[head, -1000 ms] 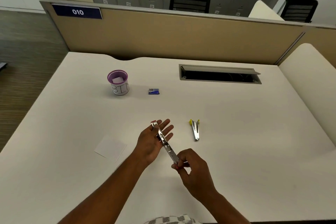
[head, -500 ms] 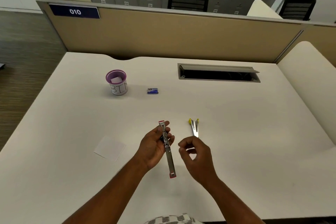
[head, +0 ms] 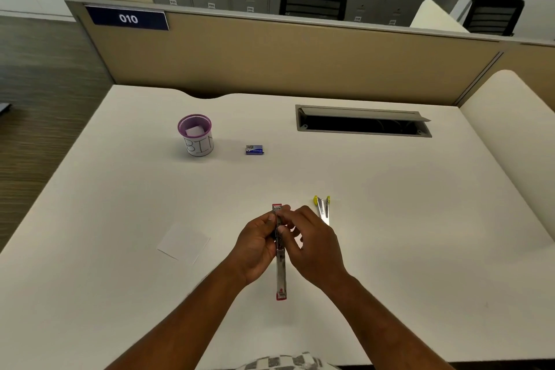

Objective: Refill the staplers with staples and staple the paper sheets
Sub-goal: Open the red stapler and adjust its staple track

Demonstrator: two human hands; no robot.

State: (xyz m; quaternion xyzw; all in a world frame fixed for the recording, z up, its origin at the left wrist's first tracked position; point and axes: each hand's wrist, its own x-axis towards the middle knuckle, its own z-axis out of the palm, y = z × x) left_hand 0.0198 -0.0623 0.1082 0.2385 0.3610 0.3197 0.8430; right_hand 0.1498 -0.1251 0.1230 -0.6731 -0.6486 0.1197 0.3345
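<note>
My left hand (head: 255,243) grips a red stapler (head: 281,273) that is swung fully open into one long straight strip above the white desk (head: 390,219). My right hand (head: 312,243) has its fingertips pinched at the stapler's upper half, right beside my left fingers. What the right fingers pinch there is too small to see. A yellow stapler (head: 322,209) lies part open on the desk just right of my hands. The small blue staple box (head: 254,149) sits farther back. A white paper sheet (head: 183,243) lies flat to the left of my left hand.
A purple-rimmed cup labelled BIN (head: 196,137) stands at the back left with a white scrap inside. A cable slot (head: 363,122) with a raised flap is set into the desk at the back right. A beige partition (head: 285,57) closes off the far edge.
The stapler has turned from a slant to straight fore-and-aft in my left hand. My right hand let go of its near end, lifted away, then came in to the upper half.
</note>
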